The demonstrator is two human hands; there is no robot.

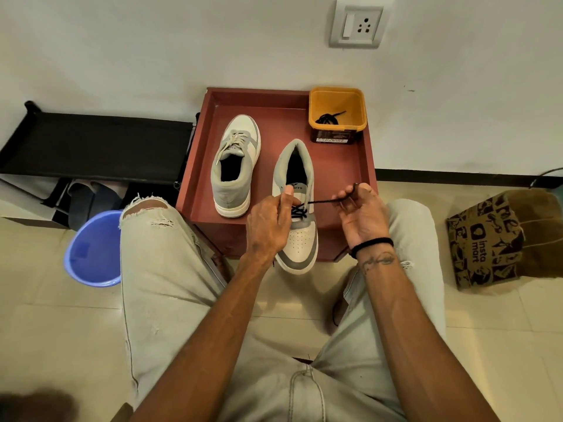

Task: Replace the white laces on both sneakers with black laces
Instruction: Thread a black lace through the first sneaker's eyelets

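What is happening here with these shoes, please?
A person sits in front of a red tray and threads a black lace into the nearer sneaker. The right hand pulls the lace taut to the side, while the left hand steadies the shoe at its eyelets. Only the lower eyelets are laced so far. The other sneaker lies on the tray with its white laces in place. A second black lace lies in the yellow tub.
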